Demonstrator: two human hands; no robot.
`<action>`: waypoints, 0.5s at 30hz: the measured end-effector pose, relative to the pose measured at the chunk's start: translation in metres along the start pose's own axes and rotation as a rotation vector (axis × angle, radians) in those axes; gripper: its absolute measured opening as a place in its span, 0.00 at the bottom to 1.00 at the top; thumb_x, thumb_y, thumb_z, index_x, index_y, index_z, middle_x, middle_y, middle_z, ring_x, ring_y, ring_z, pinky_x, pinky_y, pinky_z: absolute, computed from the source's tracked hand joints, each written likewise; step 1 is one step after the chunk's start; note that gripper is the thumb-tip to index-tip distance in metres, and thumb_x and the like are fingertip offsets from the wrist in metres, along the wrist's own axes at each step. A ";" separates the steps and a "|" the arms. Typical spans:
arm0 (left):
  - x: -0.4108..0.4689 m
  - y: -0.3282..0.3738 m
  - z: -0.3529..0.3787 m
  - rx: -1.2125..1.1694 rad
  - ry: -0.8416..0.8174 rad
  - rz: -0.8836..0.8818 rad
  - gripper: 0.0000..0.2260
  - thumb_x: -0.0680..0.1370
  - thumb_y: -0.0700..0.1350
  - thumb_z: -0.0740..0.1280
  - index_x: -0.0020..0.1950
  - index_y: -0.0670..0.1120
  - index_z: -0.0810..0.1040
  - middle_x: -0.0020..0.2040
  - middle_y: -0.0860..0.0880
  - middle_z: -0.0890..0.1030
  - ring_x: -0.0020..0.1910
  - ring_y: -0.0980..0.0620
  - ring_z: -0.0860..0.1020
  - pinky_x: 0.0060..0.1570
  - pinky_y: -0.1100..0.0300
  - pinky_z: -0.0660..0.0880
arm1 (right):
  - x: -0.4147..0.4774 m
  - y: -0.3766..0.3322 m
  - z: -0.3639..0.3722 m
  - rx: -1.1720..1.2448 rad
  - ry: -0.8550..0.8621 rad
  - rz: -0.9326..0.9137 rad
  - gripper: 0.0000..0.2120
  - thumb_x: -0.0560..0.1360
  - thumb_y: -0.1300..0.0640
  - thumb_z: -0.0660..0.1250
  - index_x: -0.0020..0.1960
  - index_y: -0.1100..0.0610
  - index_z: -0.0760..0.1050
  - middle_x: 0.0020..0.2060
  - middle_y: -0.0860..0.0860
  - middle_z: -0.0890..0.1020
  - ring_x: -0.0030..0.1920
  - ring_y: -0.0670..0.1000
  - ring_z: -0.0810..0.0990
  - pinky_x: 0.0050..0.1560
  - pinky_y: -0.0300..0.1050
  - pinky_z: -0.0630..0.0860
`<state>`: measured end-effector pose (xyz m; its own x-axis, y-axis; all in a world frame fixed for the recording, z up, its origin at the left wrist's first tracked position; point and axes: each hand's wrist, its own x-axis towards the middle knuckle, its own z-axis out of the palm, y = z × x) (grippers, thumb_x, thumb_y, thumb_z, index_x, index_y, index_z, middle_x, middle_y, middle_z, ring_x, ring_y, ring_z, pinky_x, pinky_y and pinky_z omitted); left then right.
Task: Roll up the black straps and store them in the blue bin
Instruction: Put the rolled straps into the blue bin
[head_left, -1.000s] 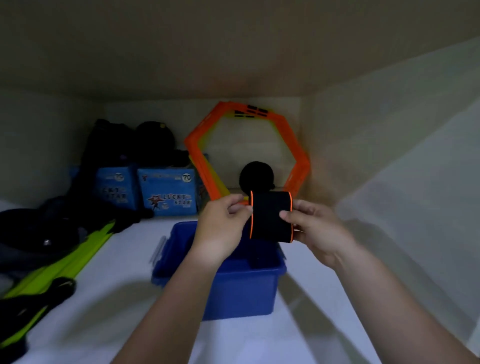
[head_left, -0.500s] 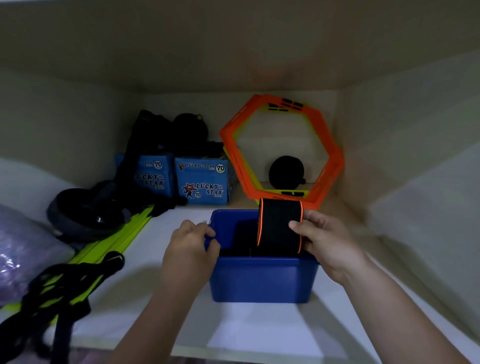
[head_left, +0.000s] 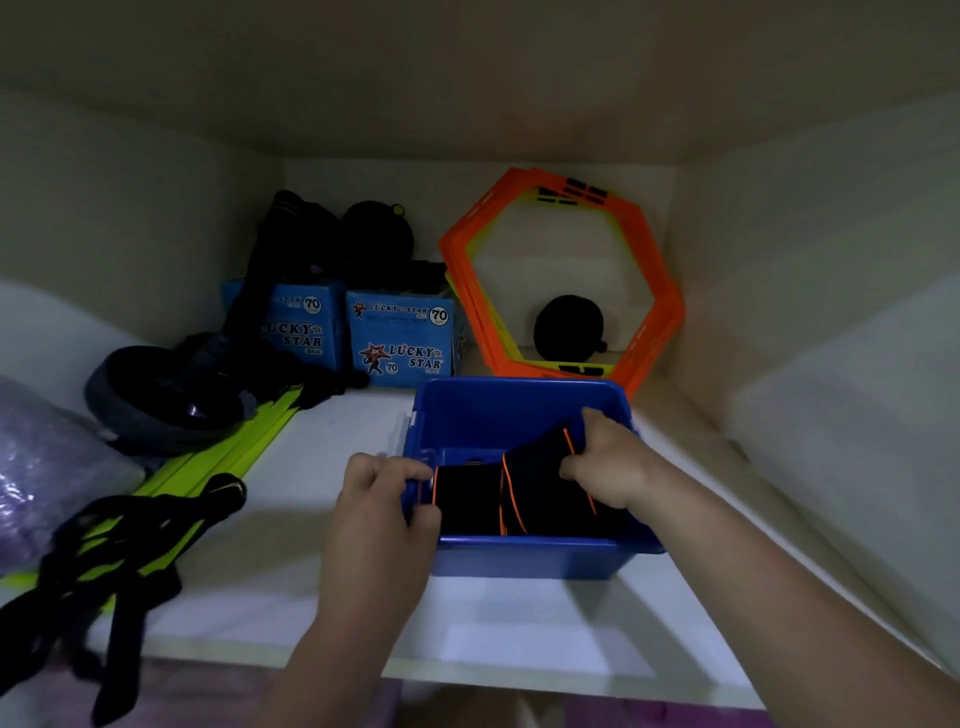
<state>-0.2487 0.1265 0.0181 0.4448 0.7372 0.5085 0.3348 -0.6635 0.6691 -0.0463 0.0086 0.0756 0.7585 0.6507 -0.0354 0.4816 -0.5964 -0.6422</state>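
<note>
Nearest, left hand (head_left: 384, 499) grips the left rim of the blue bin (head_left: 519, 558); right hand (head_left: 608, 462) holds a rolled black strap (head_left: 540, 483) low inside it, beside another roll (head_left: 462, 499). Storing step, I'd say. Next: let go without it unrolling, then withdraw.

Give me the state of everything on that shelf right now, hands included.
blue bin: open-topped, on the shelf, left side gripped by the left hand.
held strap: rolled, inside the bin, gripped by the fingers of the right hand.
second strap: rolled, lying in the bin's left part.
loose black straps: unrolled, tangled at the shelf's left front.
Lucky Star boxes: closed, upright.
orange hexagon frames: leaning against the back wall.
</note>
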 end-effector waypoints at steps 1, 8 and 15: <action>-0.003 -0.001 0.000 -0.001 -0.001 0.001 0.13 0.75 0.40 0.68 0.56 0.56 0.77 0.54 0.54 0.68 0.39 0.58 0.76 0.35 0.70 0.67 | -0.002 -0.002 0.003 -0.022 -0.022 0.021 0.32 0.79 0.58 0.65 0.79 0.57 0.55 0.68 0.58 0.74 0.66 0.59 0.75 0.63 0.50 0.73; -0.011 -0.002 -0.002 -0.024 -0.011 0.000 0.14 0.75 0.38 0.67 0.56 0.55 0.78 0.53 0.56 0.68 0.36 0.58 0.76 0.32 0.71 0.65 | -0.004 -0.004 0.023 -0.209 -0.113 0.091 0.27 0.77 0.61 0.61 0.75 0.62 0.60 0.53 0.58 0.78 0.47 0.56 0.80 0.39 0.45 0.74; -0.012 -0.003 -0.003 -0.010 -0.011 0.000 0.14 0.75 0.38 0.67 0.56 0.55 0.78 0.54 0.57 0.68 0.37 0.60 0.75 0.31 0.71 0.65 | -0.001 -0.010 0.036 -0.567 -0.141 0.136 0.38 0.81 0.60 0.59 0.80 0.68 0.38 0.73 0.64 0.70 0.68 0.60 0.75 0.64 0.48 0.74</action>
<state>-0.2576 0.1198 0.0112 0.4540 0.7355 0.5029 0.3262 -0.6625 0.6744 -0.0681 0.0307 0.0541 0.7826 0.5843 -0.2149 0.5732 -0.8109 -0.1175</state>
